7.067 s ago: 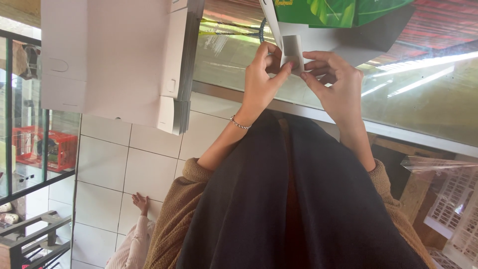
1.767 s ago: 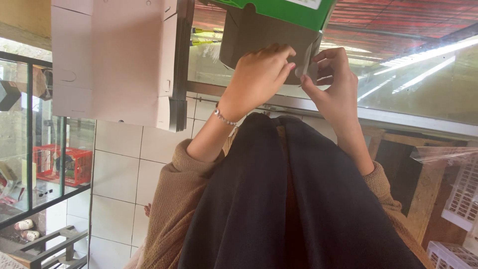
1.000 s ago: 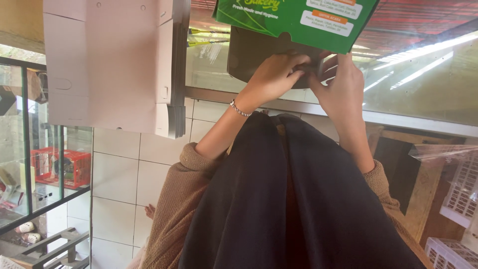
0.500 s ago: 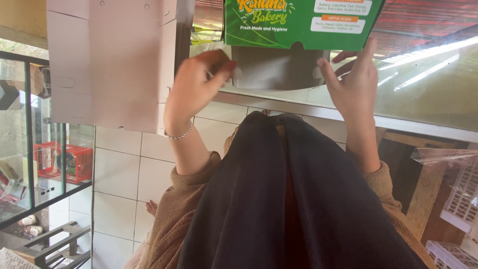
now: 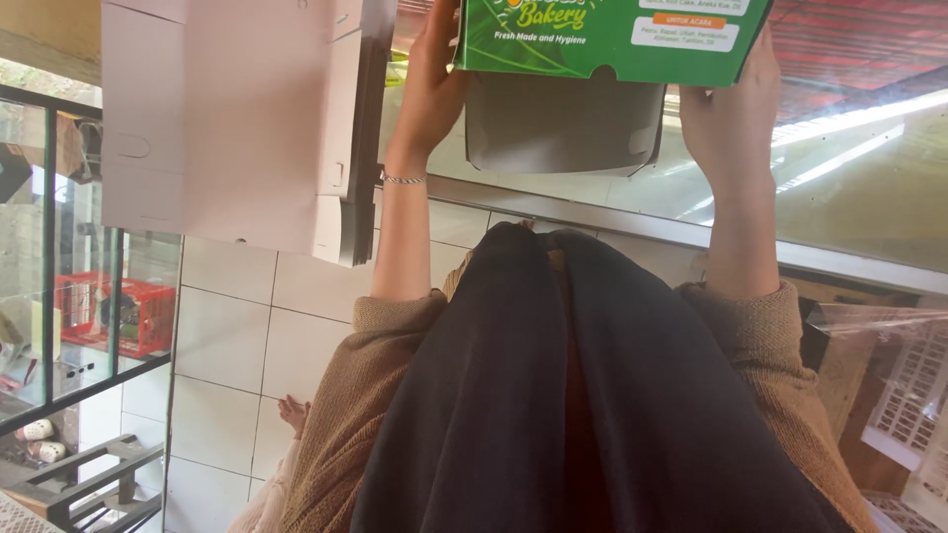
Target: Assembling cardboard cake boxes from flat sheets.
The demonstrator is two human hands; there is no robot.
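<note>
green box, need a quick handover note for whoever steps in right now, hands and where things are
Left hand: grips the left edge of the green box.
Right hand: grips its right edge.
Box is held up over the glass counter, its grey flap hanging open beneath.
A stack of flat pink boxes lies to the left.
Done: box is partly folded.
Left: grey flap not yet tucked in.
</note>
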